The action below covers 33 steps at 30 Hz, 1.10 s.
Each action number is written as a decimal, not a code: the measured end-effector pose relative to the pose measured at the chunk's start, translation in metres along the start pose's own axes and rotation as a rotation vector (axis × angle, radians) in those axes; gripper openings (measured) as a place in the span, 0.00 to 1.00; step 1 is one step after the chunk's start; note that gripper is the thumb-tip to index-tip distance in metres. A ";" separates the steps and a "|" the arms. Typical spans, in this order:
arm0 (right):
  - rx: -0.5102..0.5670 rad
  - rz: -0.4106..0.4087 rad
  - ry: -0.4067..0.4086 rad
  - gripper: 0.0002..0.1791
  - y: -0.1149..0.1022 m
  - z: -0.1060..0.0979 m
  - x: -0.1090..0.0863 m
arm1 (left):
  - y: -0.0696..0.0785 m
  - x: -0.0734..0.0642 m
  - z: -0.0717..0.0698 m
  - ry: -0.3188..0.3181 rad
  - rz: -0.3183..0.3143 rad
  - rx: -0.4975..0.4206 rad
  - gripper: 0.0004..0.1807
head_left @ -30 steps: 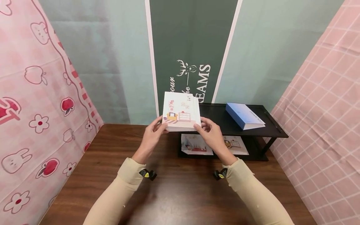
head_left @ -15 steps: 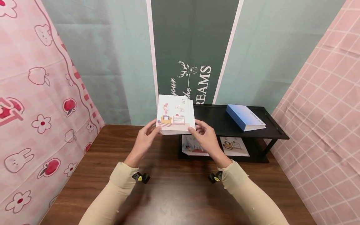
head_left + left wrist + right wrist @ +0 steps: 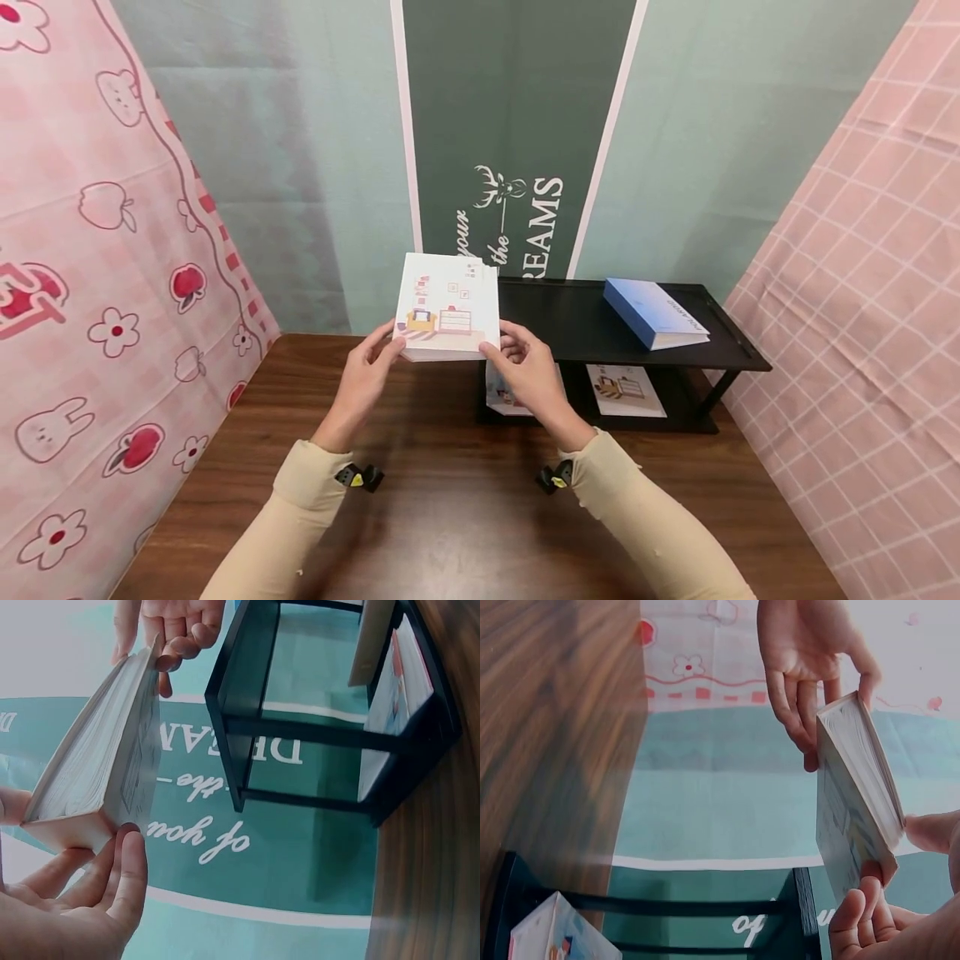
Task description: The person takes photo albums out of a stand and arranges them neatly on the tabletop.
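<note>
A person's left hand (image 3: pixel 366 372) pinched the near left corner of a thick, square white book with a cartoon-room cover (image 3: pixel 444 304), held aloft near the back edge of the brown wood-grain desk (image 3: pixel 465 521). The right hand (image 3: pixel 530 368) clasped its near right corner, each grip closed thumb-over-fingers. Right of the book, a black two-tier rack (image 3: pixel 555 317) bore a thick blue book with dark lettering (image 3: pixel 654 312) near its upper tier's right end.
</note>
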State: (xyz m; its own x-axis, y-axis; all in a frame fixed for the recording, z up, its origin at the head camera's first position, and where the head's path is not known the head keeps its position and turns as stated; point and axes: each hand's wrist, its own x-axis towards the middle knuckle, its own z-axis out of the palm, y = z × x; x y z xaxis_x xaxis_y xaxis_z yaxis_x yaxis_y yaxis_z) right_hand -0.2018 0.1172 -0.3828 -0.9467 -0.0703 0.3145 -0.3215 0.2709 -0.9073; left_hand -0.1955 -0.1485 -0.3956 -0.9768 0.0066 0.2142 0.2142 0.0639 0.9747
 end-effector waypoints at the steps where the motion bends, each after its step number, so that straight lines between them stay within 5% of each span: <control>1: 0.003 0.000 -0.001 0.29 0.000 0.002 0.000 | 0.000 -0.001 -0.003 0.001 0.005 0.013 0.28; 20: 0.089 -0.046 -0.030 0.29 -0.001 0.048 -0.002 | -0.007 -0.014 -0.045 0.056 0.042 0.084 0.28; 33: 0.011 -0.040 -0.043 0.31 0.003 0.066 -0.010 | -0.017 -0.017 -0.063 0.069 0.032 0.169 0.27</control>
State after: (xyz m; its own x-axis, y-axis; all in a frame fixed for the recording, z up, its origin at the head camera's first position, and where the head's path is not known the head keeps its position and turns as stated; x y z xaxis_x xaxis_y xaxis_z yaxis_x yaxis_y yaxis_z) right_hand -0.1945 0.0555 -0.4069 -0.9329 -0.1222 0.3387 -0.3594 0.2566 -0.8972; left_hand -0.1819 -0.2130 -0.4114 -0.9654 -0.0569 0.2545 0.2352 0.2316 0.9440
